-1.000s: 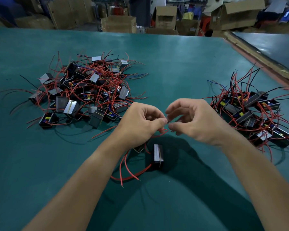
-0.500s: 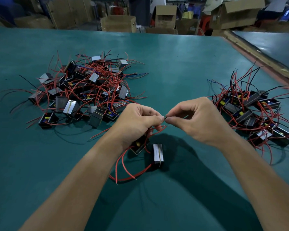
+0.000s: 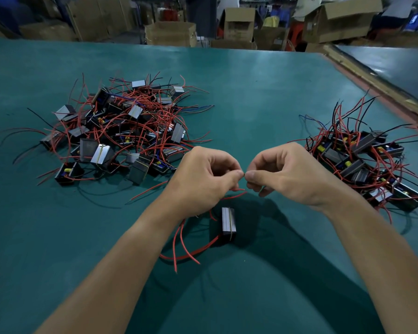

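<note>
My left hand (image 3: 203, 179) and my right hand (image 3: 282, 174) meet fingertip to fingertip above the green table (image 3: 251, 92). Both pinch the ends of thin red wires (image 3: 238, 189) between thumb and forefinger. The wires run down under my left hand to a small black module (image 3: 228, 224) with a silver face, which lies on the table just below my hands. More of its red wire (image 3: 186, 254) loops on the table to the left of it. A second part under my left palm is hidden.
A large heap of black modules with red and black wires (image 3: 121, 133) lies at the left. A smaller heap (image 3: 362, 160) lies at the right, close to my right wrist. Cardboard boxes (image 3: 169, 32) stand beyond the table's far edge. A second table (image 3: 396, 66) adjoins at the right.
My hands have risen slightly and their fingertips have closed together on the wire ends. The module on the table has stayed where it was.
</note>
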The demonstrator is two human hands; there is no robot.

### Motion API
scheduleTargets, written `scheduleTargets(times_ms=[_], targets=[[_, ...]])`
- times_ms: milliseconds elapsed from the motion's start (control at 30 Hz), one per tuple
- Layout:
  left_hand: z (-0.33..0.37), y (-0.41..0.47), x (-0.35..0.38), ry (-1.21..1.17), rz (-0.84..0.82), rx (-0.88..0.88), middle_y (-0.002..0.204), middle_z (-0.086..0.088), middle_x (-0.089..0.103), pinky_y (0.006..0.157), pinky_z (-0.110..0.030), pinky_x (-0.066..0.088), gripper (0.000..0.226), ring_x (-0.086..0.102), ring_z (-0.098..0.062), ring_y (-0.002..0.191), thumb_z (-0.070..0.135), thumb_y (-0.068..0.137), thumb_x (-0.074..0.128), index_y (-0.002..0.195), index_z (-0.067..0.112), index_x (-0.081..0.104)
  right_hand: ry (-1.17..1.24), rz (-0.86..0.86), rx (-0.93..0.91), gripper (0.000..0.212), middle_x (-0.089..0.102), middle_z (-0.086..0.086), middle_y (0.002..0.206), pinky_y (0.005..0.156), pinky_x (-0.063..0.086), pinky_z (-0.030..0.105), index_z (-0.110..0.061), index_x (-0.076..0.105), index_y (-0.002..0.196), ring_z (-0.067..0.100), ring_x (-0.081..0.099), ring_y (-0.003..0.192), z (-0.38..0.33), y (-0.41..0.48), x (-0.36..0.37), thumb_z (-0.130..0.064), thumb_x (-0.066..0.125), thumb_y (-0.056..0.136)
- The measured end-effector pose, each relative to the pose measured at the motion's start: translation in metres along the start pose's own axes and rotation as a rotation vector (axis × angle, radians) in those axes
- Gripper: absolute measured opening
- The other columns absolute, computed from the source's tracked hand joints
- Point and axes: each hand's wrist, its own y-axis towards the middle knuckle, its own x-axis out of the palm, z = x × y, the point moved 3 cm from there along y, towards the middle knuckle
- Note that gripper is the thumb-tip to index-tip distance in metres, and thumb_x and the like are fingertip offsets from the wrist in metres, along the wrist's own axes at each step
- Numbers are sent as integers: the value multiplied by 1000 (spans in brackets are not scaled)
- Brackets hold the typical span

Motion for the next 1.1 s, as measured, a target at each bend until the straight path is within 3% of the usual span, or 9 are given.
scheduleTargets(times_ms=[133, 267, 333, 433, 533, 667, 833, 967, 1100], targets=[[-4, 1, -4, -110, 22, -141, 54, 1, 67, 50, -21, 40, 15, 53, -17, 51, 4, 87, 67, 73, 7, 71, -37, -8, -79, 14, 75, -2, 69, 61, 58, 24, -12, 73, 78, 9, 68, 61, 0, -1, 1, -1, 71, 87], [-6, 1, -3, -132, -7, -190, 55, 1, 67, 48, -20, 40, 14, 50, -17, 51, 7, 87, 68, 73, 9, 72, -89, -3, -102, 15, 74, 0, 68, 63, 57, 33, -13, 73, 75, 14, 66, 60, -1, -1, 0, -7, 72, 88], [-6, 1, -1, -103, -27, -153, 56, 1, 67, 51, -22, 43, 16, 56, -18, 54, 6, 87, 68, 72, 10, 72, -121, 5, -89, 20, 72, 0, 65, 58, 56, 35, -15, 70, 70, 14, 64, 57, -2, -1, 2, -10, 71, 89], [-6, 1, 0, -16, -26, -57, 59, -1, 68, 55, -26, 48, 14, 61, -13, 56, 7, 86, 69, 73, 11, 72, -115, 2, -8, 26, 67, -2, 56, 51, 53, 27, -13, 63, 66, 10, 59, 50, -2, 0, 6, -7, 67, 91], [-1, -1, 1, 57, 7, 82, 61, -1, 68, 58, -28, 52, 12, 61, -11, 55, 12, 84, 69, 73, 12, 72, 69, -10, 148, 29, 58, 0, 52, 45, 50, 25, -7, 58, 63, 10, 51, 45, -1, 2, 8, -1, 61, 91], [6, -3, 1, 164, 96, 216, 59, 0, 65, 52, -22, 44, 13, 57, -19, 53, 11, 85, 68, 72, 11, 70, 355, -54, 332, 27, 56, 0, 55, 44, 48, 22, -11, 59, 65, 8, 46, 44, 1, 1, 8, -7, 60, 92], [4, 0, -4, 62, 135, 106, 57, 6, 64, 50, -21, 41, 14, 52, -6, 49, 10, 82, 73, 69, 12, 69, 336, 30, 187, 23, 63, -1, 61, 48, 49, 20, -13, 66, 70, 7, 48, 49, 1, 3, 11, -11, 64, 93], [1, 3, -6, -71, 142, -9, 56, -6, 58, 49, -26, 38, 14, 44, -12, 50, 10, 84, 74, 70, 11, 71, 367, 39, 150, 21, 67, 2, 67, 50, 50, 21, -11, 73, 80, 9, 51, 51, 0, 4, 9, -12, 60, 96], [-2, 3, -8, -159, 207, -97, 55, -6, 54, 46, -15, 40, 13, 42, -8, 47, 7, 84, 74, 71, 7, 71, 123, 49, 122, 16, 69, 0, 61, 49, 48, 20, -9, 71, 83, 10, 51, 46, 4, 4, 13, -8, 62, 95]])
